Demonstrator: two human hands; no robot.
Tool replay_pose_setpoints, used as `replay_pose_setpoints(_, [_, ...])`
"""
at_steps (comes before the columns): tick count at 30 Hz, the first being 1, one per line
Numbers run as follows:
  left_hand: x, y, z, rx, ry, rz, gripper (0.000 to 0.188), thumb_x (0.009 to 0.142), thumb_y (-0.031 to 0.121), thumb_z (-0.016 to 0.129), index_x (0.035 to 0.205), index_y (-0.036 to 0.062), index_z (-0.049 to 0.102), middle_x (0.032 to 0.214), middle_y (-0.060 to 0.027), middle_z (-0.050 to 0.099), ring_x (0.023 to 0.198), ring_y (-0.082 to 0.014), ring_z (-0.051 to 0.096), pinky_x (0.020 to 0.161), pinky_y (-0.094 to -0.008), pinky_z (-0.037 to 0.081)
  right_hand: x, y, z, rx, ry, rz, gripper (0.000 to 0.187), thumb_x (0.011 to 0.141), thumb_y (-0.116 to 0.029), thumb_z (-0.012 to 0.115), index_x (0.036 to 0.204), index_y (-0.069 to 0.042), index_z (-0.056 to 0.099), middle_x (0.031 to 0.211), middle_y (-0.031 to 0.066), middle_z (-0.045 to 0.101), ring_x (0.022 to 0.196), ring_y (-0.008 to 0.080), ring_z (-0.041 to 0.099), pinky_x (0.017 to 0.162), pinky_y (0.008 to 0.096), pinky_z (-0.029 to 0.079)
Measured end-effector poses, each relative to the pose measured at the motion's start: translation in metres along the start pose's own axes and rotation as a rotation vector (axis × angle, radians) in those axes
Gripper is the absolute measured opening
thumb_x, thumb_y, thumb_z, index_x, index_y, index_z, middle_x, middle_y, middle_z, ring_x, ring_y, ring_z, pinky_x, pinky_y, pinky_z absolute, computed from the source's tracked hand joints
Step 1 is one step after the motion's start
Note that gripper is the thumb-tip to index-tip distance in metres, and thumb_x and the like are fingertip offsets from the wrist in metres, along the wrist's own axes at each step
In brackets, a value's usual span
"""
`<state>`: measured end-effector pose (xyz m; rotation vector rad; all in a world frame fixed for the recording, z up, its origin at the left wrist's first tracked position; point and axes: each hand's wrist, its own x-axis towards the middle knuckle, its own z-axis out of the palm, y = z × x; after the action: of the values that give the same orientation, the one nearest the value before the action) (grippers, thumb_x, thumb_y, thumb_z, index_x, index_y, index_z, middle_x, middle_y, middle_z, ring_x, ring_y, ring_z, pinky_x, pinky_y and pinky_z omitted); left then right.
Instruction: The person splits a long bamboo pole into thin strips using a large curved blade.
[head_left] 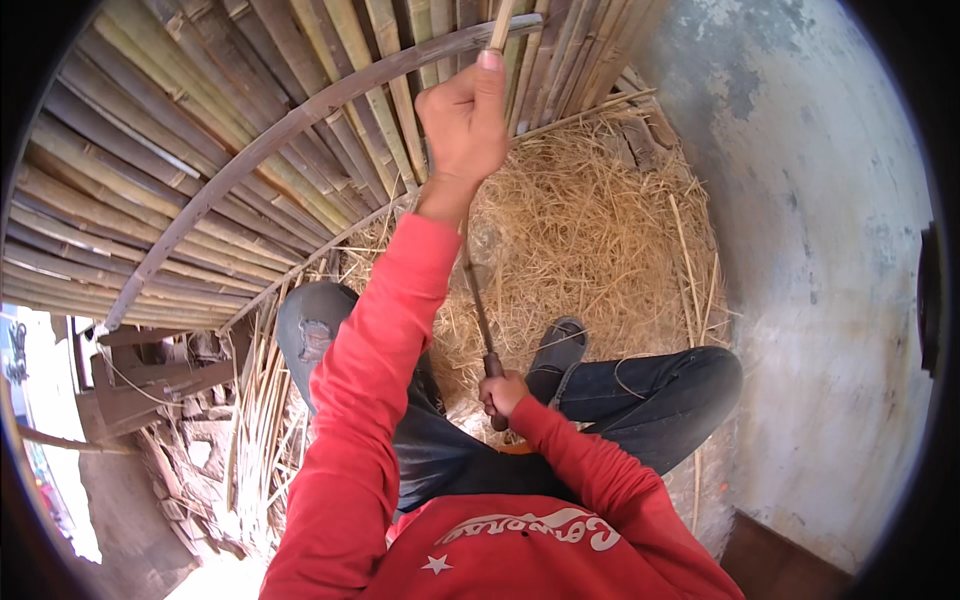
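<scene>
My left hand (465, 125) is raised far out in front, closed with the thumb up along a pale bamboo strip (502, 24). The strip's upper part sticks out above the thumb; its lower part is hidden by the hand and wrist. Close to my lap, my right hand (506, 393) is wrapped round the dark wooden handle of a knife (478, 310). Its long, narrow, dark blade points away from me, toward my left wrist. Whether blade and strip touch there, I cannot tell.
A bamboo-pole wall (230, 130) with a curved crosspiece (300, 115) stands ahead and left. Straw-like shavings (590, 220) cover the floor between my legs. A pale wall (810, 270) rises at the right. Thin bamboo strips (255, 420) lie beside my left knee, near broken bricks (185, 480).
</scene>
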<state>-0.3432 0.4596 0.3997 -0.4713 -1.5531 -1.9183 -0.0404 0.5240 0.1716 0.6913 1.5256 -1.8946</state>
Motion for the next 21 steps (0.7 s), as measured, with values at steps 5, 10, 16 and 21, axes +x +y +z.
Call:
replay_pose_setpoints(5, [0.002,-0.003,-0.008,0.14,-0.079,-0.027,0.062,0.107,0.04,0.043,0.057,0.005,0.045,0.056,0.002,0.042,0.054,-0.0078,0.036,0.049,-0.0272,0.027,-0.006,-0.043,0.009,0.449,-0.02,0.086,0.019,0.082,-0.002,0.054,0.064,-0.002,0.049,0.058,0.0093,0.048,0.043,0.0178,0.047,0.041,0.0313,0.038])
replay_pose_setpoints(10, [0.001,-0.003,-0.011,0.071,-0.064,-0.003,0.06,0.108,0.038,0.041,0.058,0.0053,0.043,0.056,0.0014,0.041,0.053,-0.0083,0.034,0.049,-0.0276,0.026,-0.045,-0.143,0.024,0.41,0.14,-0.252,0.013,0.079,-0.002,0.056,0.066,-0.002,0.051,0.055,0.0075,0.051,0.041,0.0161,0.048,0.041,0.0293,0.037])
replay_pose_setpoints(16, [0.003,0.001,-0.021,0.012,-0.026,-0.014,0.06,0.108,0.037,0.04,0.057,0.0065,0.04,0.055,0.0009,0.039,0.052,-0.0087,0.032,0.049,-0.028,0.025,-0.031,-0.102,0.032,0.21,0.219,-0.561,0.009,0.076,0.0,0.059,0.069,-0.002,0.053,0.055,0.0097,0.051,0.042,0.018,0.048,0.041,0.0316,0.039])
replay_pose_setpoints(21, [0.007,0.009,-0.026,0.123,-0.037,-0.069,0.061,0.108,0.039,0.038,0.056,0.0074,0.038,0.054,0.0007,0.037,0.051,-0.0087,0.03,0.048,-0.0287,0.022,0.013,0.033,0.022,0.207,0.136,0.204,0.015,0.078,-0.004,0.06,0.064,-0.003,0.056,0.055,0.0096,0.053,0.042,0.0185,0.05,0.042,0.0336,0.039])
